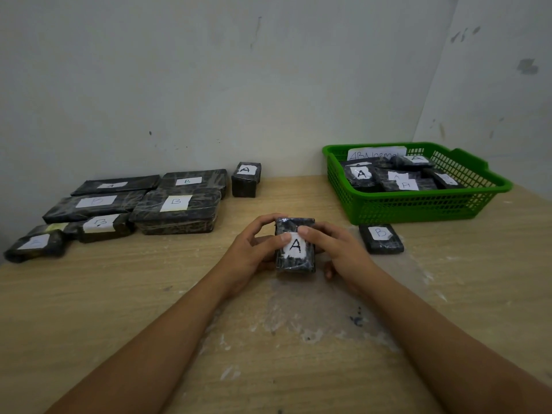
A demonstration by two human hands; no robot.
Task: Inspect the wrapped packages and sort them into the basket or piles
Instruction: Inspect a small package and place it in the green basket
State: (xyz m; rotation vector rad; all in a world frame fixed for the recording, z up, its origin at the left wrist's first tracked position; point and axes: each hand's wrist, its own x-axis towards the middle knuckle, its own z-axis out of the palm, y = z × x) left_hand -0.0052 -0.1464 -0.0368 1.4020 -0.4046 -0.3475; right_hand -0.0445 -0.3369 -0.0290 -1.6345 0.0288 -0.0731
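hands: left hand and right hand grip package a, label up for inspection.
basket: upper right, awaiting rejects.

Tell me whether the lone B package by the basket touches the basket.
Cannot tell. In the head view the B package sits at the green basket's front wall, its far edge meeting the wall with no visible gap.

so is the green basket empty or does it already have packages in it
Not empty. The green plastic mesh basket already holds several black wrapped packages with white A labels, plus a handwritten paper sign at its back wall.
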